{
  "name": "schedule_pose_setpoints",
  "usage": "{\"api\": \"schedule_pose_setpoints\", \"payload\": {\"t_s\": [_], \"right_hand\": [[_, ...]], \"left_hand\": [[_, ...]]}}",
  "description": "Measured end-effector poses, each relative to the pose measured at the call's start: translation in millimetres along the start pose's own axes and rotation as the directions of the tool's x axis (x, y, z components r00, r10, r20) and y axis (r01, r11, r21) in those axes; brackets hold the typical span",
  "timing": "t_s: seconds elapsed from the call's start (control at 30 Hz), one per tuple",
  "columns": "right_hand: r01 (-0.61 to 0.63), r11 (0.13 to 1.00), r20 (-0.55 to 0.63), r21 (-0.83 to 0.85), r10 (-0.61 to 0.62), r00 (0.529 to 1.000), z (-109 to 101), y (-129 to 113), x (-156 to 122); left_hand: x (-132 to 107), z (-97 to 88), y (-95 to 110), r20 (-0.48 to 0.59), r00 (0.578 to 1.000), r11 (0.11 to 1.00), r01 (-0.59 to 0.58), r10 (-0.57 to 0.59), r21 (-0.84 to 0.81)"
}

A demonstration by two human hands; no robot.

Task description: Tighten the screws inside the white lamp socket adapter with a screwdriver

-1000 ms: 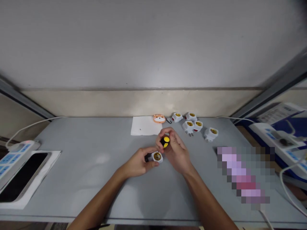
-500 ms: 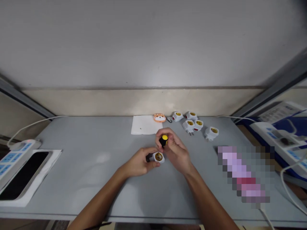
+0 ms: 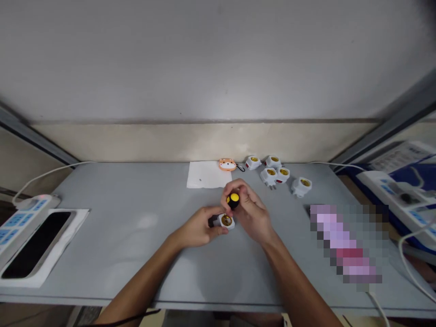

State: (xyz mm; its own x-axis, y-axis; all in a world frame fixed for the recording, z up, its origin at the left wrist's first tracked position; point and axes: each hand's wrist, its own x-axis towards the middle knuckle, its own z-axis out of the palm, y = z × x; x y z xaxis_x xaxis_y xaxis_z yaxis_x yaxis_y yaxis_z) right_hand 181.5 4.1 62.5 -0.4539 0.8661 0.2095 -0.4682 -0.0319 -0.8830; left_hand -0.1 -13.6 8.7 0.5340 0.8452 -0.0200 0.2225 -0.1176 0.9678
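Note:
My left hand (image 3: 197,228) grips a small white lamp-socket adapter (image 3: 226,221) with a brass-lined opening, holding it down on the grey table (image 3: 136,254). My right hand (image 3: 250,213) is closed around a stubby screwdriver with a black and yellow handle (image 3: 233,200), held upright just above and behind the adapter. The screwdriver's tip is hidden by my fingers.
Several more white adapters (image 3: 277,174) lie at the back right, next to an orange animal-shaped case (image 3: 227,164) and a white paper sheet (image 3: 205,175). A power strip (image 3: 20,218) and a dark phone (image 3: 32,245) sit at the left. Another power strip (image 3: 395,190) with cables lies right.
The screwdriver handle has turned a little in my right hand, its yellow cap now facing up. Both hands stay over the adapter. The view has tilted slightly.

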Motion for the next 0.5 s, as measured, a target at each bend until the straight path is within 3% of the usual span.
{"api": "schedule_pose_setpoints", "payload": {"t_s": [0.27, 0.4, 0.5], "right_hand": [[0.109, 0.991, -0.092, -0.077, -0.116, 0.989, -5.4, 5.2, 2.1], [0.058, 0.996, -0.01, -0.069, -0.059, 0.998, -6.3, 2.6, 1.2], [0.048, 0.999, -0.038, -0.005, -0.048, 0.998, -0.7, 3.1, 0.4]], "left_hand": [[0.2, 0.7, 2.9, -0.005, 1.0, 1.0, -0.02, 0.02, -0.014], [0.2, 0.1, 4.4, 0.003, 1.0, 1.0, -0.005, 0.005, -0.003], [0.5, -0.1, 5.2, 0.004, 1.0, 1.0, -0.016, 0.016, 0.011]]}}
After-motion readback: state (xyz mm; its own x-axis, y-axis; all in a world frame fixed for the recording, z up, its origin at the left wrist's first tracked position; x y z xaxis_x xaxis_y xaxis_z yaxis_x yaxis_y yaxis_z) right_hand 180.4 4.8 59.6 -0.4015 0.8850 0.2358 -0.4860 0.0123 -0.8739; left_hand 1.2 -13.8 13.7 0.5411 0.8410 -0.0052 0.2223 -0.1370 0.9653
